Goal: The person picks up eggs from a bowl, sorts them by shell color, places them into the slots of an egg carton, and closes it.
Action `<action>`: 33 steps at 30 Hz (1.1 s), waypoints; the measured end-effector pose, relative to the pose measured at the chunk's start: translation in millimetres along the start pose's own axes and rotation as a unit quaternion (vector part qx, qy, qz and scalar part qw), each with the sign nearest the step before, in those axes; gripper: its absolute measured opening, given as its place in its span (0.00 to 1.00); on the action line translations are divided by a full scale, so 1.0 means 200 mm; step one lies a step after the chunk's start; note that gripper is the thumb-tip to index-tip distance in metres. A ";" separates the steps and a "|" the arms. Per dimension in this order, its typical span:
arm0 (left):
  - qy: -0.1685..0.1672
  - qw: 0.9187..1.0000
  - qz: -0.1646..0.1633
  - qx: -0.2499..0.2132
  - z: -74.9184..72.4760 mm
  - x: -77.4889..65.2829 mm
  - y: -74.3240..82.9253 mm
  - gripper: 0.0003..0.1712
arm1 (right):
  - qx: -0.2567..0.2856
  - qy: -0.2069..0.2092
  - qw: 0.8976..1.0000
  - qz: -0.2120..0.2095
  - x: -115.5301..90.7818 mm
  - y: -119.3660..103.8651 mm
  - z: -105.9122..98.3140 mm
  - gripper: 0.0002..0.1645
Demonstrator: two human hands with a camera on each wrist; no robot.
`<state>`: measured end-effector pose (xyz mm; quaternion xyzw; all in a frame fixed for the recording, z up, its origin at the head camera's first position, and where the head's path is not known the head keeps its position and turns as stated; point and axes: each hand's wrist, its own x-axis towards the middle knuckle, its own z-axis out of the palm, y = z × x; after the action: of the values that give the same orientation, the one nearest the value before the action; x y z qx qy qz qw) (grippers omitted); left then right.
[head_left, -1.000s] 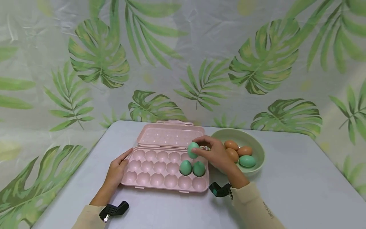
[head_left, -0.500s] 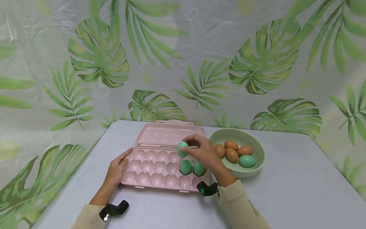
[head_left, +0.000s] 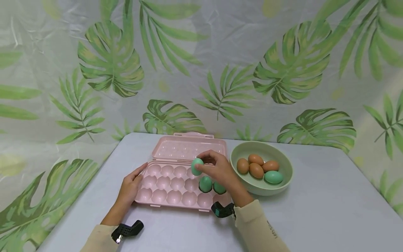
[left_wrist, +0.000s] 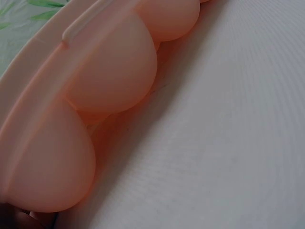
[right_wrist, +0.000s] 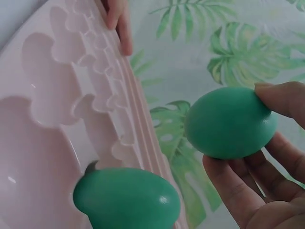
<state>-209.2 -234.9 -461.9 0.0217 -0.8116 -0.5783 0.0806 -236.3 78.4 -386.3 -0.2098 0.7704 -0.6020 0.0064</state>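
My right hand [head_left: 217, 169] pinches a green egg [head_left: 197, 166] between thumb and fingers, above the back row of the pink egg box [head_left: 176, 206]. In the right wrist view the held egg [right_wrist: 231, 122] is apart from the box. Two more green eggs sit side by side in the middle row, one nearer the left [head_left: 205, 184], the other partly behind my right hand [head_left: 219, 188]. My left hand [head_left: 129, 187] holds the box's left edge. The left wrist view shows mostly the rounded undersides of the cups [left_wrist: 109, 67].
The box's lid [head_left: 189, 147] lies open behind it. A pale green bowl [head_left: 261, 189] to the right holds several brown eggs [head_left: 256, 170] and one green egg [head_left: 273, 177]. A white-covered table [head_left: 321, 196] carries everything, with a leaf-patterned sheet [head_left: 176, 42] behind.
My right hand has moved left with the green egg, from the right end of the back row to farther along it. My left hand stays at the box's edge.
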 end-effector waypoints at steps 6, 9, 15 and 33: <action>0.000 1.000 -0.007 -0.005 0.00 0.00 0.00 0.25 | 0.009 0.012 1.000 -0.001 0.01 0.05 0.04 0.17; 0.000 1.000 -0.008 -0.005 0.00 0.00 0.00 0.25 | 0.006 0.008 1.000 -0.004 0.00 0.05 0.05 0.17; 0.002 1.000 -0.002 -0.003 0.00 0.01 0.00 0.25 | 0.003 0.007 1.000 -0.002 -0.02 0.01 0.08 0.18; 0.001 1.000 0.018 0.013 -0.01 0.01 -0.01 0.25 | 0.001 0.024 1.000 -0.008 -0.01 0.11 0.09 0.17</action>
<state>-210.5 -237.8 -463.5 0.0087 -0.8194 -0.5658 0.0915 -236.8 67.0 -412.2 -0.2013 0.7679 -0.6078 -0.0165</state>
